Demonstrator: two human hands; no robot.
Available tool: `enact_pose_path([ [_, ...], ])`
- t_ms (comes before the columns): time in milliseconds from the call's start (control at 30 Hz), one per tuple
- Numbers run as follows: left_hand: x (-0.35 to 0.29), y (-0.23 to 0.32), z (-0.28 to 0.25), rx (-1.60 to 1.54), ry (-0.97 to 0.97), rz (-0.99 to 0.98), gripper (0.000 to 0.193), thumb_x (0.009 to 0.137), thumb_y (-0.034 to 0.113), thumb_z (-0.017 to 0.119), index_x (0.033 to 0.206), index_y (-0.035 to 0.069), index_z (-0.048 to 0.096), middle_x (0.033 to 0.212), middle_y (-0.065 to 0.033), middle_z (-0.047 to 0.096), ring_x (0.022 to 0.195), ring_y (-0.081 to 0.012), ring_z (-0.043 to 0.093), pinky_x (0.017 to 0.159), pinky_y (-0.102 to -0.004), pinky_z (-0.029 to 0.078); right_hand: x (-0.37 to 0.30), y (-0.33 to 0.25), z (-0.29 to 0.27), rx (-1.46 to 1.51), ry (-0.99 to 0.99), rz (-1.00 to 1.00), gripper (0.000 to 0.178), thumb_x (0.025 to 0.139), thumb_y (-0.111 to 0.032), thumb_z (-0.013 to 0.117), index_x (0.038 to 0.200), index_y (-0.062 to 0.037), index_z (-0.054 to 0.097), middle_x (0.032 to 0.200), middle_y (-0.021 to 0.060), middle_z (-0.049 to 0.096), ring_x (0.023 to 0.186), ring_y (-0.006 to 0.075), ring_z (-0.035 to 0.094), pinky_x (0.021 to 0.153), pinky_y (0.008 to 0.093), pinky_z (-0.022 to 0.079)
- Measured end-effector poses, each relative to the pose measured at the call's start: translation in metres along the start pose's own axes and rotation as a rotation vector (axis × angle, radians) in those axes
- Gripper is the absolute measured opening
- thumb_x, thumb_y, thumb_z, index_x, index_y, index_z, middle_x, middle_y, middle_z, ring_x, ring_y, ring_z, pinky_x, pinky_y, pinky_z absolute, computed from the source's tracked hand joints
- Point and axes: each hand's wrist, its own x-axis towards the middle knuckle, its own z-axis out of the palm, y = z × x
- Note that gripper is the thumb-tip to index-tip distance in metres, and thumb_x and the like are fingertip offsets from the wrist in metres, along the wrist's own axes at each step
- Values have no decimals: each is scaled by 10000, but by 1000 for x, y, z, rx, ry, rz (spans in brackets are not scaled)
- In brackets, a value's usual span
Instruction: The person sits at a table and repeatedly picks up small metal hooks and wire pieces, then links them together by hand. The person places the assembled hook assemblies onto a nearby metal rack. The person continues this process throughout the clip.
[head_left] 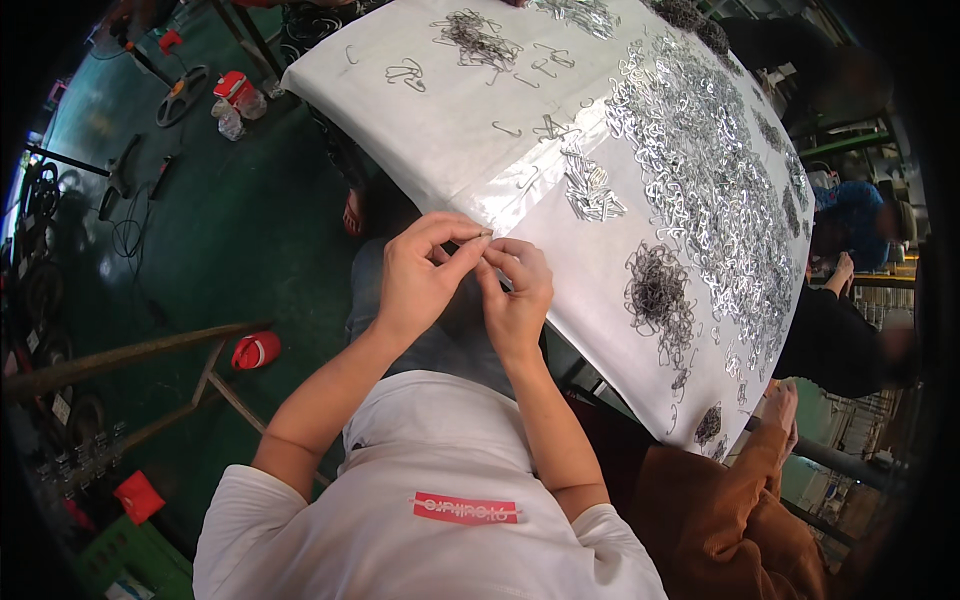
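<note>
Both hands meet in front of me at the near edge of a white-covered table (430, 150). Thumb and fingertips of my left hand (425, 270) pinch a tiny dark piece (486, 233), too small to name. Just beside it, my right hand (518, 285) is closed, its thumb and fingertips pressed together; what they hold, if anything, is hidden. A small heap of silvery bent metal pieces (595, 192) lies on the cover beyond my right hand. Farther right is a pile of thin dark wire hooks (655, 290). A few loose hooks lie near the table's middle.
A broad spread of shiny metal hooks (700, 190) covers the table's right part. More dark hooks (475, 40) lie at the far side. Other people sit around the table, one in a brown garment (715, 510). A metal frame (150, 355) and red container (256, 350) stand left.
</note>
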Motion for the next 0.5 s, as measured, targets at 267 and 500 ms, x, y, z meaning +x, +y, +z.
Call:
enact_pose_path([
  [267,0,-8,-2,119,84,83,126,795,36,708,919,50,728,932,-51,678,787,-143,638,640,-255,478,11,9,-11,63,-257,-52,272,763,-131,742,1024,-79,683,986,80,620,924,240,579,841,376,416],
  [500,-2,-6,-14,149,98,141,129,800,-40,671,914,3,714,927,-68,652,765,-98,596,677,-218,465,151,108,-30,-302,-110,-8,348,868,-167,635,1169,1,589,1180,181,572,1080,324,554,907,415,437],
])
